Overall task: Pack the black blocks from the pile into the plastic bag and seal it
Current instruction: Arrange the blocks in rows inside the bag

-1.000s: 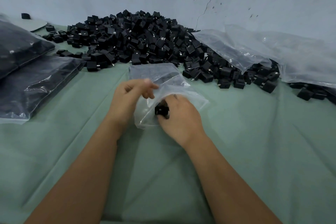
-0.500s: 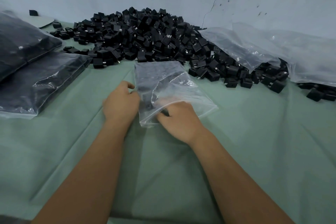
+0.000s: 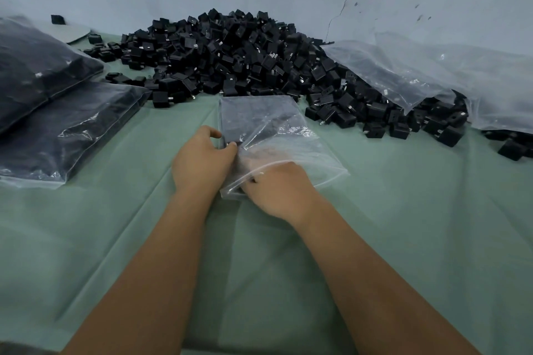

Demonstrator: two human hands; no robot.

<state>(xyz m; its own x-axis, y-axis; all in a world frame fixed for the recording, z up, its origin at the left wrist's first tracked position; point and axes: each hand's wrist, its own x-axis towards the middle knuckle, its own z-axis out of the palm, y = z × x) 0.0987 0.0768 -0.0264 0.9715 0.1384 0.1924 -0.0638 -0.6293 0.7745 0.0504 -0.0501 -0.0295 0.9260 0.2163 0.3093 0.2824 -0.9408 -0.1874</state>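
No brand or writing can be read anywhere. The plastic bag (image 3: 274, 135) lies flat on the green tabletop (image 3: 403, 210), at 6 o'clock from the pile of black blocks (image 3: 230, 57). The left hand (image 3: 202, 161) pinches its left edge, at 9 o'clock; the right hand's (image 3: 277, 190) grip is inside the bag's mouth, fingers hidden, so I cannot tell its state.

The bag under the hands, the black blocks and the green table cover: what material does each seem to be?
Bag: thin clear plastic film, glossy, creased. Black blocks: probably moulded plastic, matte, some with small metal prongs. Table cover: apparently cloth, matte, softly folded.
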